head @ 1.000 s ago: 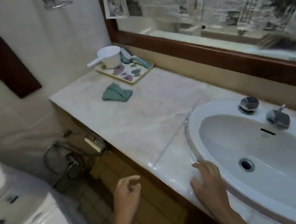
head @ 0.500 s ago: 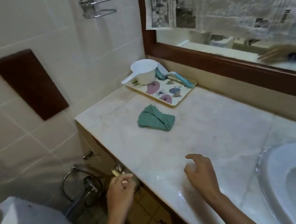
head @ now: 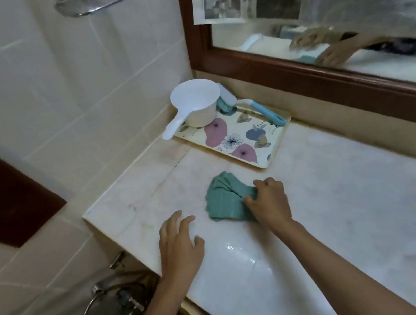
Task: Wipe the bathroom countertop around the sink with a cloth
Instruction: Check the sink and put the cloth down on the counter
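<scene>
Green crumpled cloth is pinched at its right end by the right hand; the left hand is held flat nearby, fingers spread.

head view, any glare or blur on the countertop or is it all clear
Head view: a bright glare patch sits on the countertop by the left hand; the cloth and the right hand gripping it read fairly sharp; the reflection in the mirror is smeared.
</scene>
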Demonstrator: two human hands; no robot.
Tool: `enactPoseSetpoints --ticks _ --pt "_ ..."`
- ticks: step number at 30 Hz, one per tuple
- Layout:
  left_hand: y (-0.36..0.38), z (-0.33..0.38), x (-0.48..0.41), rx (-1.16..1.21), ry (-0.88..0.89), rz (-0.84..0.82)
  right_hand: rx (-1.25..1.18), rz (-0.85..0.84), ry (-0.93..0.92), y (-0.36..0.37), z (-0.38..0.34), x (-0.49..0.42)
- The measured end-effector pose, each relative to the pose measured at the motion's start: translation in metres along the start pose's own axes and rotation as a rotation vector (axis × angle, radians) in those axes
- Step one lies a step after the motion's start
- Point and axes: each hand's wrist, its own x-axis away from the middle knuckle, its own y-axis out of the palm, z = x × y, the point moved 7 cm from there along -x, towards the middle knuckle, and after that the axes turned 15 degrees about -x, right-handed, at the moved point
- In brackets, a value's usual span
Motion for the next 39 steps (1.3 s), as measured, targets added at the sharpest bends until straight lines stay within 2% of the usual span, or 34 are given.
enactPoseSetpoints --ticks 4,9,12,16,19,22,25,28,30,35,39 --pt "0.007 -0.002 -0.061 -0.078 0.120 -0.037 0.143 -0.020 0.101 0.013 -0.009 -0.016" --pt "0.013 0.000 -0.118 -0.137 0.287 -0.048 0.042 0.117 0.105 0.020 -0.020 -0.018" --pt "0.014 -0.003 -0.123 -0.138 0.345 -0.002 -0.005 0.225 -0.156 0.023 -0.035 -0.004" --pt "0.012 0.000 -0.124 -0.174 0.362 0.035 0.091 0.050 -0.442 0.042 -0.041 0.026" --pt "0.012 0.001 -0.125 -0.205 0.365 0.039 0.091 -0.041 -0.493 0.042 -0.034 0.035" --pt "0.013 0.001 -0.124 -0.219 0.359 0.032 -0.026 -0.006 -0.454 0.029 -0.030 0.029" --pt "0.012 0.003 -0.125 -0.231 0.351 0.034 0.057 0.028 -0.305 0.015 -0.032 0.000" --pt "0.011 0.003 -0.124 -0.241 0.339 0.046 0.217 -0.208 -0.075 0.019 -0.027 -0.029" --pt "0.009 0.002 -0.123 -0.242 0.336 0.052 0.285 -0.329 -0.024 0.023 -0.026 -0.038" --pt "0.009 0.003 -0.123 -0.231 0.338 0.070 0.266 -0.455 -0.008 0.031 -0.025 -0.034" --pt "0.011 0.002 -0.124 -0.247 0.324 0.068 0.076 -0.494 0.061 0.015 -0.032 -0.036"
